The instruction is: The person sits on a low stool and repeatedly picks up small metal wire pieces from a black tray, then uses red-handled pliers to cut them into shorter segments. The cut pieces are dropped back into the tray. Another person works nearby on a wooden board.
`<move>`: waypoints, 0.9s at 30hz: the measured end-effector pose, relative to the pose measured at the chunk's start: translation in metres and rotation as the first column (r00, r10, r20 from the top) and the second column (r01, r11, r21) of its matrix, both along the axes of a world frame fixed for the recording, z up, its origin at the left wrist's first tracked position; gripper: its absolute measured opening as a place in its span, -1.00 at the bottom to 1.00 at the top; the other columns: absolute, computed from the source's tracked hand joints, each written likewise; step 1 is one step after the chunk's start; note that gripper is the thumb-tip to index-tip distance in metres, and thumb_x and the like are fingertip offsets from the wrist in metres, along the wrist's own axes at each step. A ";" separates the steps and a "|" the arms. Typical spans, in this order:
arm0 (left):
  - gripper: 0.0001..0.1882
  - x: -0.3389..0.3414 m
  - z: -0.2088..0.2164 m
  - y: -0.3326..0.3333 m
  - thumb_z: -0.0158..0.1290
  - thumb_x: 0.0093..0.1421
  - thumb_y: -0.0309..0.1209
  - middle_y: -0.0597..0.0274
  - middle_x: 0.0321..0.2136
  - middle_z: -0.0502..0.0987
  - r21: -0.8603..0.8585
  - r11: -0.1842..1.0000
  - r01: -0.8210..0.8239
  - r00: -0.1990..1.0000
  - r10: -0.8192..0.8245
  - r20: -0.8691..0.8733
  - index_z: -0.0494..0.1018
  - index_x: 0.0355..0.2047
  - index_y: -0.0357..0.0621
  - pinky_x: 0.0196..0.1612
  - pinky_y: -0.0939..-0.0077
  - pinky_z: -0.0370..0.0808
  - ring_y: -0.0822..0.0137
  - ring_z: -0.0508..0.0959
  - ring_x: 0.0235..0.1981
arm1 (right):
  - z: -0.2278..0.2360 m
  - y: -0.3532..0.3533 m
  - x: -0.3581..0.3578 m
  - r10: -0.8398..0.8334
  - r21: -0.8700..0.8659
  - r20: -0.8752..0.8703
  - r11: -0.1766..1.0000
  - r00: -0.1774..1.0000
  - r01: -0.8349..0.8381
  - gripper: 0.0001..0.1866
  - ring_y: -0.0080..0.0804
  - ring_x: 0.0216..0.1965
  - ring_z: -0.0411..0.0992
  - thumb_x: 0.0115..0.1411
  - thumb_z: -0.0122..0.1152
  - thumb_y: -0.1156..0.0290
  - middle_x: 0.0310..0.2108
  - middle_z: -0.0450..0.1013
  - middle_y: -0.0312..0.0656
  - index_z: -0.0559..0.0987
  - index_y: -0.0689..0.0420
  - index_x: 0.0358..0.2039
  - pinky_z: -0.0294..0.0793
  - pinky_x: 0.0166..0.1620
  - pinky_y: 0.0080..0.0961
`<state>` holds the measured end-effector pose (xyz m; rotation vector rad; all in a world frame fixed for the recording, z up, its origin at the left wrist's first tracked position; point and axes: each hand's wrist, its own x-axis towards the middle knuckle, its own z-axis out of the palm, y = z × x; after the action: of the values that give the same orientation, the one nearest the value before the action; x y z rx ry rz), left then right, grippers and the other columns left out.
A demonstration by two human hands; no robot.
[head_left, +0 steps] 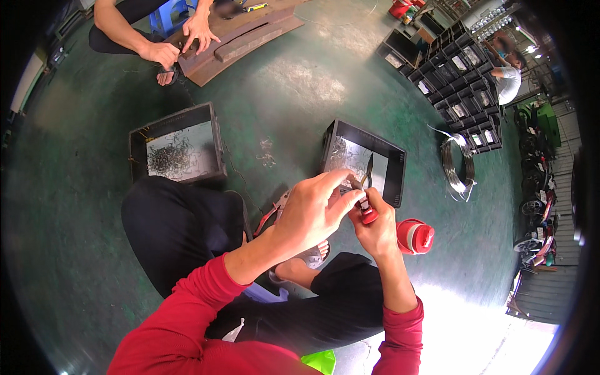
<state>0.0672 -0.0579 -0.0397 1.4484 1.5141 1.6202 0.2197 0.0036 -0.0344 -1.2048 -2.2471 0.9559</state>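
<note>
My left hand [312,207] is closed, its thumb and fingertips pinched together against a small metal piece [356,184] too small to name. My right hand [379,230] grips a red-handled tool [369,215]; the fingers cover most of it, so its exact kind is hidden. The two hands meet at this tool, above the near edge of a black crate [395,178] with small bent wire pieces on its pale bottom. A dark pointed shape [370,164] shows just beyond my fingertips; I cannot tell whether it belongs to the tool. Red-handled pliers [272,214] lie by my foot.
Another black crate [220,147] holds many wire pieces; several more [267,153] lie on the green floor. A red jug [415,237] stands right of my hand. Beyond are a wire coil [458,164], stacked crates [453,81] and a co-worker's hands [199,32] at a board [250,40].
</note>
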 end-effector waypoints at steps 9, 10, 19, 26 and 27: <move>-0.78 0.004 -0.006 0.000 0.12 0.14 -0.45 0.25 -0.71 0.31 -0.049 0.999 -0.001 0.999 0.003 0.050 0.46 -0.20 -0.24 -0.64 0.58 0.22 0.54 0.26 -0.73 | -0.008 0.001 0.000 -0.031 0.068 0.039 0.997 0.999 0.028 -0.76 -0.01 -0.55 0.42 0.04 0.28 0.42 -0.59 0.42 -0.03 0.37 0.20 -0.46 0.38 -0.45 -0.34; -0.78 0.005 -0.008 0.000 0.12 0.14 -0.45 0.27 -0.71 0.32 -0.069 0.998 -0.004 0.999 0.007 0.052 0.46 -0.20 -0.24 -0.63 0.58 0.22 0.55 0.25 -0.73 | -0.008 0.001 0.001 -0.030 0.058 0.049 0.998 0.998 0.028 -0.76 0.00 -0.54 0.42 0.04 0.28 0.42 -0.59 0.42 -0.03 0.38 0.20 -0.46 0.38 -0.45 -0.33; -0.76 -0.044 0.042 0.011 0.05 0.12 -0.49 0.12 -0.37 0.52 0.415 0.899 -0.142 0.878 0.308 -0.366 0.48 -0.17 -0.20 -0.25 0.33 0.47 0.24 0.51 -0.38 | -0.003 0.014 0.004 0.027 -0.017 0.083 1.000 0.996 -0.026 -0.74 0.07 -0.51 0.42 0.06 0.28 0.36 -0.62 0.43 0.02 0.39 0.23 -0.45 0.37 -0.43 -0.25; -0.87 0.011 0.122 -0.049 0.08 -0.15 -0.55 0.23 -0.45 0.48 0.646 0.759 0.088 0.933 0.165 -0.320 0.46 -0.52 -0.07 -0.23 0.23 0.44 0.25 0.47 -0.45 | -0.004 0.017 0.009 -0.033 -0.047 0.054 0.998 0.998 0.035 -0.76 -0.18 -0.55 0.39 0.09 0.28 0.36 -0.58 0.44 -0.03 0.45 0.24 -0.40 0.40 -0.40 -0.39; -0.84 0.017 0.124 -0.047 0.10 -0.19 -0.55 0.19 -0.45 0.49 0.644 0.755 0.122 0.931 0.138 -0.337 0.47 -0.51 -0.08 -0.27 0.27 0.45 0.24 0.49 -0.44 | -0.002 0.017 0.012 -0.033 -0.031 0.036 0.999 0.999 0.034 -0.76 -0.05 -0.54 0.45 0.08 0.29 0.34 -0.57 0.46 0.01 0.46 0.22 -0.39 0.41 -0.41 -0.35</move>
<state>0.0846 -0.1045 0.0845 2.2316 1.1458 2.1061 0.2314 0.0207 -0.0367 -1.2786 -2.2403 0.9678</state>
